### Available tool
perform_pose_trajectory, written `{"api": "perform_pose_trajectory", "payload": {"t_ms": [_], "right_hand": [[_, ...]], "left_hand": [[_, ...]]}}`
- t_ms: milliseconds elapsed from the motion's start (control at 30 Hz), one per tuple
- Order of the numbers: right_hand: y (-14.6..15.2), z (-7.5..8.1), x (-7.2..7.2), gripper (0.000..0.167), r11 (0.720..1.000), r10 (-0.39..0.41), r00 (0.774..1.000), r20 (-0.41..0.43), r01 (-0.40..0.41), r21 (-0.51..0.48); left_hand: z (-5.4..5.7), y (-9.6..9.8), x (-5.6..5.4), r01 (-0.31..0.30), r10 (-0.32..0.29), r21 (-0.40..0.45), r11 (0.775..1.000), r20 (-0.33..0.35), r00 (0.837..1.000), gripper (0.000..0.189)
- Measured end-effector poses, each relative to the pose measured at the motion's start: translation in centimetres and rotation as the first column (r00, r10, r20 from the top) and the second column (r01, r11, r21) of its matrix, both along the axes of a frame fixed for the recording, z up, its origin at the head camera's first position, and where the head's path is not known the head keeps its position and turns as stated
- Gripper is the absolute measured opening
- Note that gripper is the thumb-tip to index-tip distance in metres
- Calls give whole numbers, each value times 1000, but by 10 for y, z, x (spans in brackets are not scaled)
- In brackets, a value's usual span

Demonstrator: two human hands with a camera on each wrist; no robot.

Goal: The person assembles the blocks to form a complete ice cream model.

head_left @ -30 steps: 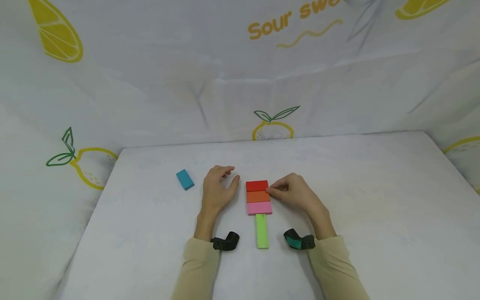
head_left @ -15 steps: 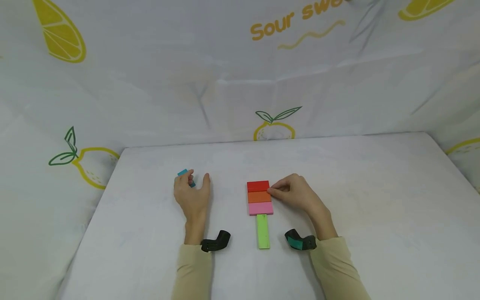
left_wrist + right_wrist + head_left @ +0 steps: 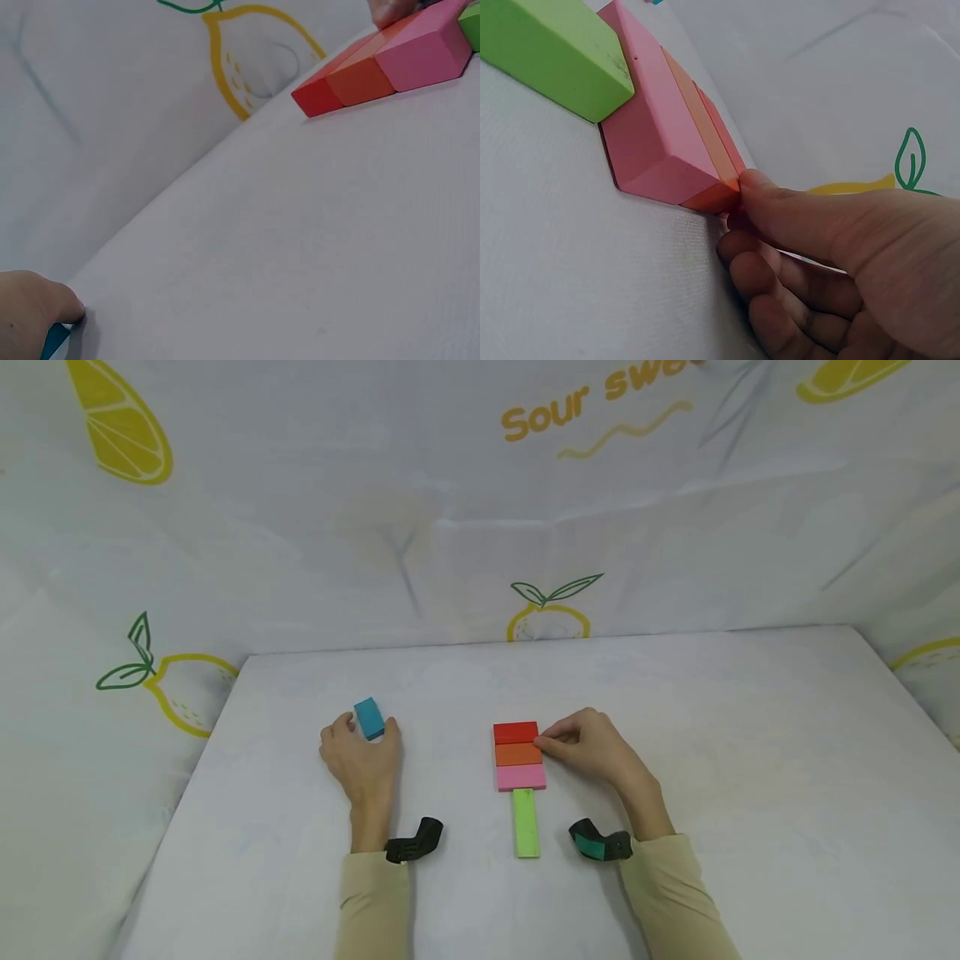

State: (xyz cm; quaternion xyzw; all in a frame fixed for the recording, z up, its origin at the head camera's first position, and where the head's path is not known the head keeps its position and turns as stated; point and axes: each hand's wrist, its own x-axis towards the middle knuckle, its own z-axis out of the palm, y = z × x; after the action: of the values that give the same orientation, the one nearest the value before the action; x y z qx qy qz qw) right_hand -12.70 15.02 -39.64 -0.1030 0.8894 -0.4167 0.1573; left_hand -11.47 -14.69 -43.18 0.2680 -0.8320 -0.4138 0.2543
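Observation:
A blue block [image 3: 369, 717] lies on the left part of the table. My left hand [image 3: 360, 760] is around it, thumb at its right side and fingers curled at its left. In the left wrist view only the thumb [image 3: 34, 311] and a sliver of the block show. Red [image 3: 515, 732], orange [image 3: 517, 754] and pink [image 3: 521, 777] blocks lie side by side, touching. A long light green block [image 3: 526, 823] extends from the pink one toward me. My right hand [image 3: 596, 747] pinches the red block's right end, beside the orange one; its fingertips are partly hidden.
The white-covered table [image 3: 735, 760] extends widely to the right of the hands. A white cloth [image 3: 315, 543] with lemon drawings and lettering hangs behind the table. Both wrists wear dark straps with camera mounts.
My left hand has moved left from beside the colored row to the blue block, its thumb and fingers now around it. The blue block has turned slightly. My right hand keeps its place.

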Motion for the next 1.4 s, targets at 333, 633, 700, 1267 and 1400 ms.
{"api": "perform_pose_trajectory", "payload": {"t_ms": [333, 633, 700, 1267, 1400], "right_hand": [[0, 0, 0, 21, 1000, 4, 1000, -8, -4, -4], [0, 0, 0, 21, 1000, -1, 1000, -3, 1, -6], [0, 0, 0, 21, 1000, -1, 1000, -1, 1, -5], [0, 2, 0, 21, 1000, -18, 1000, 24, 18, 13], [0, 2, 0, 21, 1000, -22, 999, 28, 22, 12]], "left_hand": [[-1, -4, 0, 15, -15, -23, 1000, -22, 1000, 39], [-3, -5, -2, 44, -48, -39, 998, -88, 995, 32], [-3, -5, -2, 55, -60, -53, 997, -92, 994, 31], [-7, -6, -4, 134, -136, -42, 990, -52, 989, 33], [-6, -4, -5, 176, -177, -28, 984, -49, 983, 33]]}}
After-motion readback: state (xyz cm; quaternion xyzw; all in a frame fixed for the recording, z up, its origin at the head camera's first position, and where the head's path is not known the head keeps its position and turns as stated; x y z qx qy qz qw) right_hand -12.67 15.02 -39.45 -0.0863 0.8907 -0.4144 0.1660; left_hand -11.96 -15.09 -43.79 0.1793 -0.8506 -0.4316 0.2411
